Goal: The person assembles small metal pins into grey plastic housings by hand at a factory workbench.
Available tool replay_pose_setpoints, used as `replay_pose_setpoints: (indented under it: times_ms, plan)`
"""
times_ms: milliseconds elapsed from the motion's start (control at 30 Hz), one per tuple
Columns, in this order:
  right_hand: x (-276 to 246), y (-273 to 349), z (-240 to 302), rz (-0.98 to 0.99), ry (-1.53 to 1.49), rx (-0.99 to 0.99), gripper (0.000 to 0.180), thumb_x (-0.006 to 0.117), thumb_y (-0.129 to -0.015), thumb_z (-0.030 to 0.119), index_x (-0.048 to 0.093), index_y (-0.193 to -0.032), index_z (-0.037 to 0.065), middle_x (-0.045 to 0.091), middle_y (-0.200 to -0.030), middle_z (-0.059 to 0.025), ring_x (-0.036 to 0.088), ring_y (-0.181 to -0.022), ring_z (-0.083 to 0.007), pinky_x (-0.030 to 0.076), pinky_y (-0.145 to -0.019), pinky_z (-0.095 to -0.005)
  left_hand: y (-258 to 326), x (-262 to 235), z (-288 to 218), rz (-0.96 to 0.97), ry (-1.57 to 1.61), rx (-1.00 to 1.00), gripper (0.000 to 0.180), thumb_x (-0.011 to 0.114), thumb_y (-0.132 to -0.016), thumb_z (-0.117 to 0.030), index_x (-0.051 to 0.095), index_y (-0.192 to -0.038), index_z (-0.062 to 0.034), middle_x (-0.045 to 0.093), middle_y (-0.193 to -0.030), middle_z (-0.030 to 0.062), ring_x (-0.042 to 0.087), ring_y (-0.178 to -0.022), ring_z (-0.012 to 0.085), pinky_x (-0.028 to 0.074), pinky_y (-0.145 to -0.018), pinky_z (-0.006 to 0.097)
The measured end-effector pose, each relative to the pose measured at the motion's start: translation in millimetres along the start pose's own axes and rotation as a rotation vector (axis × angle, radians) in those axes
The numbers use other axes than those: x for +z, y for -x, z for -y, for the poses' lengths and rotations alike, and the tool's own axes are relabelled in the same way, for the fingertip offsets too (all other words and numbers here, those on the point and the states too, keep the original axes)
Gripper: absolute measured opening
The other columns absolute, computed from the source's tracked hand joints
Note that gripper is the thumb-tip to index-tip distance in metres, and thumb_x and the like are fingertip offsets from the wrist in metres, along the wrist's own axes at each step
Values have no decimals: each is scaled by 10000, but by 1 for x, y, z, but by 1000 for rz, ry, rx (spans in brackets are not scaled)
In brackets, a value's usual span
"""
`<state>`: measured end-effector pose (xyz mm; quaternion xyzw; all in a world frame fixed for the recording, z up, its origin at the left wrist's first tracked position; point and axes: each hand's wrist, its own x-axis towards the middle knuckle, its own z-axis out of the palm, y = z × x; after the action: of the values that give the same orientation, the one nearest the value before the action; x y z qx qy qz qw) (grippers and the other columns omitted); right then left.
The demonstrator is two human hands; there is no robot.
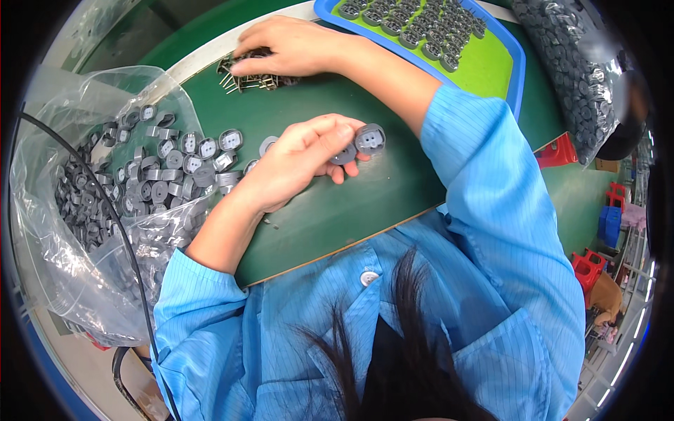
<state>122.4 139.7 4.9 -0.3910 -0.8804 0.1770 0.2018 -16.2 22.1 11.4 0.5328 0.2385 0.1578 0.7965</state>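
My left hand (303,156) is closed over the middle of the table, holding two round grey plastic sockets. One socket (370,139) shows its face with small holes, held out past the fingertips. The other socket (343,154) sits lower, partly covered by my thumb. Across the table, my right hand (291,48) rests on a small pile of metal pin parts (247,82). Its thumb and fingers are spread apart over the heap; the fingertips partly hide among the pins.
A clear plastic bag (60,263) spills many grey sockets (158,189) at the left. A black cable (116,203) crosses it. At the far right, a blue-rimmed tray (518,74) with a green base carries rows of parts. Beyond stands another full bag (579,84).
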Motion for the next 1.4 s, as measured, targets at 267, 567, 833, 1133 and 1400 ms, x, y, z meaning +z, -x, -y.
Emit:
replay_pose_setpoints:
  times_ms: [267, 567, 833, 1133, 1400]
  plan:
    - [-30, 125, 47, -315, -254, 387, 432, 600, -877, 361, 605, -1159, 33, 654, -1019, -170, 643, -929, -267, 507, -807, -365, 4, -8, 0, 74, -65, 25, 292, 563, -921, -163, 543, -1166, -6, 635, -899, 47, 581, -748, 75, 452, -628, 189]
    - [-29, 157, 52, -381, -152, 434, 260, 665, -781, 105, 635, -1024, 18, 650, -824, -109, 635, -729, -226, 518, -684, -318, -12, -60, -32, -878, -475, 670, 309, 558, -943, -229, 596, -1110, 28, 643, -931, 46, 564, -897, 96, 416, -854, 223]
    - [-17, 174, 52, -422, 85, 327, 166, 628, -778, 54, 622, -942, 36, 604, -830, -100, 602, -771, -279, 499, -678, -366, -22, -71, -22, -795, -519, 390, 350, 546, -946, -274, 595, -1133, 18, 615, -940, 9, 507, -848, 77, 400, -788, 225]
    - [-23, 204, 64, -453, -206, 399, 172, 688, -794, 113, 654, -938, 25, 621, -825, -94, 612, -666, -202, 490, -584, -275, -3, 18, -31, -131, -180, 30, 256, 603, -898, -141, 533, -1108, -11, 630, -810, 63, 559, -588, 68, 434, -484, 171]
    - [-26, 191, 61, -390, -240, 473, 170, 616, -859, 160, 672, -917, 11, 613, -708, -105, 579, -585, -212, 469, -548, -312, -18, -1, -8, -110, -168, -31, 235, 582, -913, -129, 563, -1112, -6, 626, -871, 46, 588, -737, 76, 483, -679, 195]
